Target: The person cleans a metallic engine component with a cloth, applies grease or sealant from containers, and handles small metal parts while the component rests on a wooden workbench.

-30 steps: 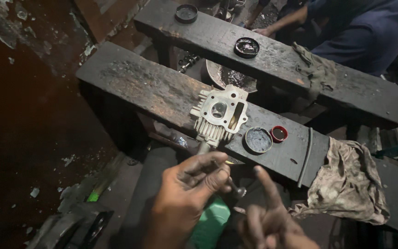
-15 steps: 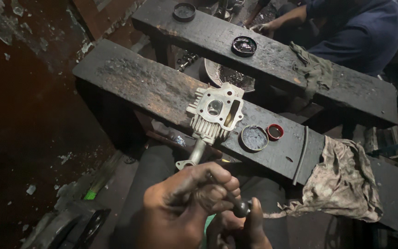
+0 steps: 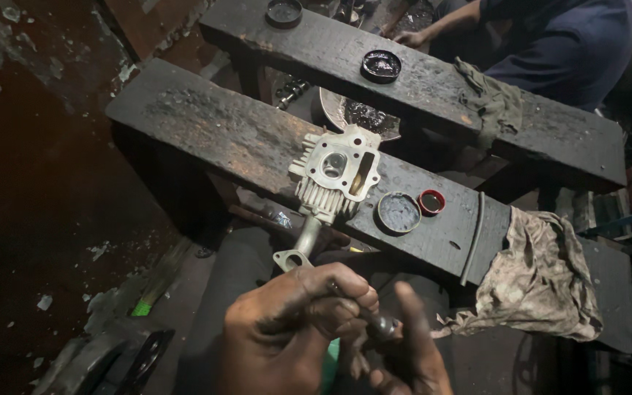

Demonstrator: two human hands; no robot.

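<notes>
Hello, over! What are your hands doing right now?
Left hand and right hand together pinching a small metal part. Finned engine piece untouched on bench. Nothing between.

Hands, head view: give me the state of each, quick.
Left hand: closed, fingers curled onto a small dark metal part.
Right hand: partly open, fingers spread, touching the same small part; whether it grips it cannot be told.

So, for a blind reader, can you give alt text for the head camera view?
Two greasy hands, left hand and right hand, together hold a small dark metal part before a black wooden bench. On it sit an aluminium cylinder head, two small tins and a dirty rag.
</notes>
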